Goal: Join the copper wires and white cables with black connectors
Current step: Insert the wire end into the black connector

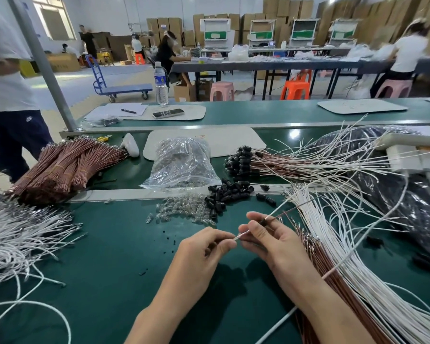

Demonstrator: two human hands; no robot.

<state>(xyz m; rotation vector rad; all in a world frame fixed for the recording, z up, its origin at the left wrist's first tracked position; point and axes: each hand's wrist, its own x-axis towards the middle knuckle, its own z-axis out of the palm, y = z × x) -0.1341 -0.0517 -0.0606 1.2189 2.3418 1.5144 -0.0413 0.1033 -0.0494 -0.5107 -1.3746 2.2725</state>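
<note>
My right hand [266,234] grips a white cable [277,209] and a copper wire [288,211] side by side, with a black connector [263,221] on them at my fingers. A short wire end [241,236] pokes out toward my left hand [209,244], which pinches its tip. Loose black connectors [230,192] lie in a pile just beyond my hands. More white cables [358,256] and copper wires [315,247] fan out on the right.
Small clear bulbs [176,211] are scattered on the green belt [114,244]. A clear bag [184,165], bundled copper wires [65,167], finished wires with black connectors [243,160] and white cables [18,234] on the left surround the spot. A person stands at far left.
</note>
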